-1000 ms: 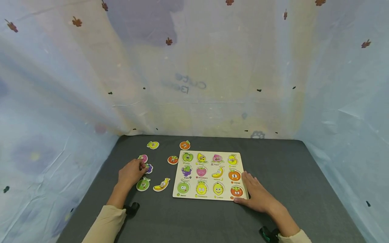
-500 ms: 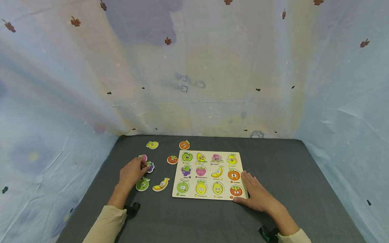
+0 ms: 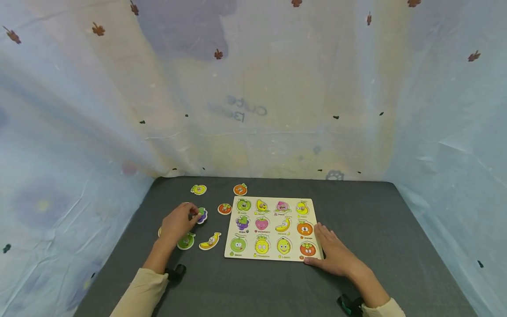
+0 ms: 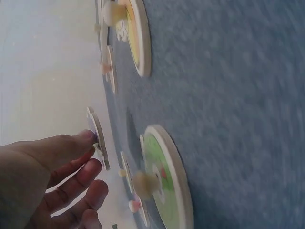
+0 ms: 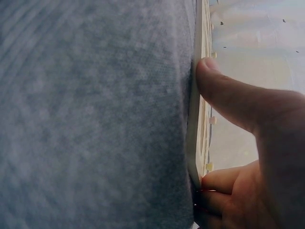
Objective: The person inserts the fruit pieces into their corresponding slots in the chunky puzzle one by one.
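My left hand (image 3: 178,224) pinches a purple grape puzzle piece (image 3: 203,215) between thumb and fingers, left of the board. In the left wrist view the grape piece (image 4: 97,129) is tilted on edge above the table, its shadow below. Under that hand lies a round green melon piece (image 3: 185,242) with a knob, and a banana piece (image 3: 210,241) is beside it. The cream fruit puzzle board (image 3: 252,233) lies flat. At its lower right corner rests my right hand (image 3: 336,255), fingers extended along the right edge and thumb on the front edge.
A tomato piece (image 3: 224,209) and an orange piece (image 3: 240,189) lie by the board's left side. Farther back is a yellow piece (image 3: 198,189). Another piece (image 3: 159,231) peeks out behind my left wrist. A patterned curtain (image 3: 253,110) surrounds the grey table (image 3: 253,286).
My left hand has taken the grape piece up from the table and moved it slightly right, toward the board. The right hand and the board have stayed in place.
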A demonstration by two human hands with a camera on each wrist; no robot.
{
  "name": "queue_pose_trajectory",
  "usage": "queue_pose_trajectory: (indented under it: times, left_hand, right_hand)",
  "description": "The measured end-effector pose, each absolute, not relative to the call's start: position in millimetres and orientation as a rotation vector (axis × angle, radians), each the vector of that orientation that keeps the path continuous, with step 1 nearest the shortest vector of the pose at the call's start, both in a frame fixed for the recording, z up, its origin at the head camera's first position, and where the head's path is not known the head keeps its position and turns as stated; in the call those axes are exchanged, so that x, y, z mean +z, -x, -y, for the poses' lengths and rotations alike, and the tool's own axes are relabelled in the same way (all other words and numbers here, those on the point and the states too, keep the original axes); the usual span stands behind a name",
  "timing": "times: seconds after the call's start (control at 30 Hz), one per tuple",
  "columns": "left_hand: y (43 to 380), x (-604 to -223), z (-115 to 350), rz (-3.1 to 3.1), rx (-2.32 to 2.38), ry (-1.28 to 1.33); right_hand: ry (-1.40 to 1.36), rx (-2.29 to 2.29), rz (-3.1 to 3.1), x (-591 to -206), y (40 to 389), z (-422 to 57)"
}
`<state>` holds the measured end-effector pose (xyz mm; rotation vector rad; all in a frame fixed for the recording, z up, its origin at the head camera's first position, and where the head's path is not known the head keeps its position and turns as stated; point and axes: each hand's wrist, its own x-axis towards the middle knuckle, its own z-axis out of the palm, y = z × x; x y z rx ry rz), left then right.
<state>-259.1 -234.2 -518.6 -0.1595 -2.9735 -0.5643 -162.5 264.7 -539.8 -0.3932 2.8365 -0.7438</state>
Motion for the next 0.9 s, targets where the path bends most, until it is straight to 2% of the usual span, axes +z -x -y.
queue_pose_trajectory:
  times: [0.9]
  left_hand:
    - [259, -512, 192, 2.928, -0.575, 0.341]
  right_hand:
    - [0.43, -0.76, -2.847, -538, 160, -266]
